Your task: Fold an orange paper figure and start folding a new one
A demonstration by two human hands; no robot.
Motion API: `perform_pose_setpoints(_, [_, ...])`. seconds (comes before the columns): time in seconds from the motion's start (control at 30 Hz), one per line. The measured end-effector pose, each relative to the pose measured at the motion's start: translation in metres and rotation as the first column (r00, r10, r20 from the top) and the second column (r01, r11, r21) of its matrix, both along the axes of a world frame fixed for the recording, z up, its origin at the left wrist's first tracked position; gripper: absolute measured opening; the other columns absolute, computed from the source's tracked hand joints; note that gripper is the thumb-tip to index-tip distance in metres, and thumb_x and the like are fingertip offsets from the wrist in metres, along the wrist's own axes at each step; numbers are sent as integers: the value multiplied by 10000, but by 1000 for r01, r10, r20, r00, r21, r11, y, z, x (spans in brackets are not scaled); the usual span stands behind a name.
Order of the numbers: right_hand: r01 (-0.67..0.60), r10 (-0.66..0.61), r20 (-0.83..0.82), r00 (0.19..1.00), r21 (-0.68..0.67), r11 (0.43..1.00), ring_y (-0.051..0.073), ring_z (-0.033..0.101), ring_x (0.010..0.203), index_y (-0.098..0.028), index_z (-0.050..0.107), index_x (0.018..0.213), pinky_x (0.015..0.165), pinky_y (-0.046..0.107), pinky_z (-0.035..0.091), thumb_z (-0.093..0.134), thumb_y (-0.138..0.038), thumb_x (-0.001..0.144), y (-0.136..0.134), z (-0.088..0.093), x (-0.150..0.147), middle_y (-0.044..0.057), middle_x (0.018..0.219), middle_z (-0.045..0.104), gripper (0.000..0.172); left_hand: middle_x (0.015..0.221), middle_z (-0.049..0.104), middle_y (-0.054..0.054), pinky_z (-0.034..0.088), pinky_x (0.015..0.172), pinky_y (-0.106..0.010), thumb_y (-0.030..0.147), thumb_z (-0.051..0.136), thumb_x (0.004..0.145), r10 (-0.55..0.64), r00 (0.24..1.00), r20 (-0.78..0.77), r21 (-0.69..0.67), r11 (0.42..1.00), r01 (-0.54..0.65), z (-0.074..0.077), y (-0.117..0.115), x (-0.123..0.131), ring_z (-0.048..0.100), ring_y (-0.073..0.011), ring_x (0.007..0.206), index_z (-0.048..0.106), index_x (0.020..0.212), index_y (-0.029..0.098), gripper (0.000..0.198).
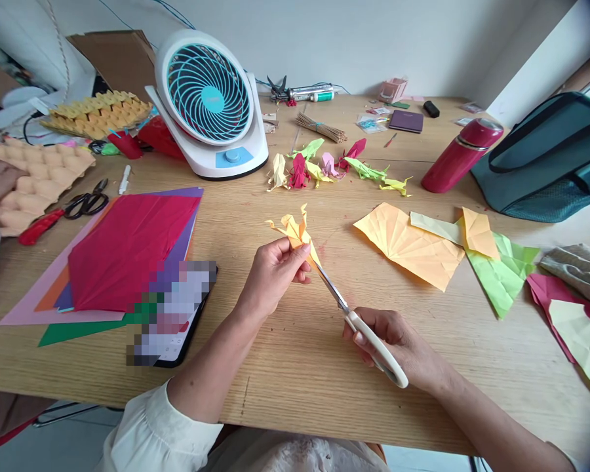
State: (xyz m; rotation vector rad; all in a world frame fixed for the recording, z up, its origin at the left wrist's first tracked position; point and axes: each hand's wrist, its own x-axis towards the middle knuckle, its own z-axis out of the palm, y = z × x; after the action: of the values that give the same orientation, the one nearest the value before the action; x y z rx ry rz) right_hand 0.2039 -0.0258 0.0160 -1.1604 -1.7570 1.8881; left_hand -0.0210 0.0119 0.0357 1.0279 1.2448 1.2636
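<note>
Between its thumb and fingers my left hand [274, 272] pinches a yellow-orange folded paper figure [295, 229] with several thin, curled points. My right hand [391, 341] grips white-handled scissors [373, 344], whose metal blades reach up to the lower end of the figure. Whether the blade tips have paper between them is too small to tell. Beyond my hands, several finished origami figures [319, 172] in pink, red, green, yellow and cream lie in a loose group. Creased orange paper [413, 252] lies to the right of the figure.
A fan [211, 105] stands at the back left. Colored paper sheets [128, 255] and a phone [177, 328] lie left of my arm. Creased green paper [501, 269], a red flask [459, 157] and a teal bag [545, 157] are at right. Another person's hand [0, 180] touches egg trays [44, 174].
</note>
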Motion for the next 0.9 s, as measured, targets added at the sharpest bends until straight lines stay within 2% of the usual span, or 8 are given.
perform_pose_setpoints(0.23, [7,-8,11,1000,17,1000,105,429,540,-178,560,794,498,251,318,587,-700,854,0,-1,0,-38,602,462,526,630,612,17,561,523,-194,452,747,801,1,1000,-5,19,1000,-1,-3,1,-1,550,-68,511,654,737,147,325])
perform_pose_setpoints(0.43, [12,-12,-14,1000,16,1000,97,410,538,-176,558,801,497,245,313,580,-680,874,1,-2,1,-39,612,456,510,656,627,1,544,504,-177,522,652,883,-8,988,-155,82,996,21,-2,-1,-3,590,-83,525,648,760,160,382])
perform_pose_setpoints(0.53, [19,-19,-14,1000,13,1000,95,402,536,-175,557,794,493,244,306,588,-691,863,0,-2,1,-41,602,451,521,661,608,-3,559,498,-191,562,598,906,21,985,-173,100,995,-3,-1,-2,-5,591,-96,539,635,748,165,428])
perform_pose_setpoints(0.9, [33,-33,-1,999,15,999,96,418,539,-165,578,797,507,241,330,607,-709,836,0,1,0,-34,599,484,547,672,592,10,528,481,-156,442,574,940,-14,983,-184,120,992,36,-4,0,-5,566,-62,515,575,703,151,375])
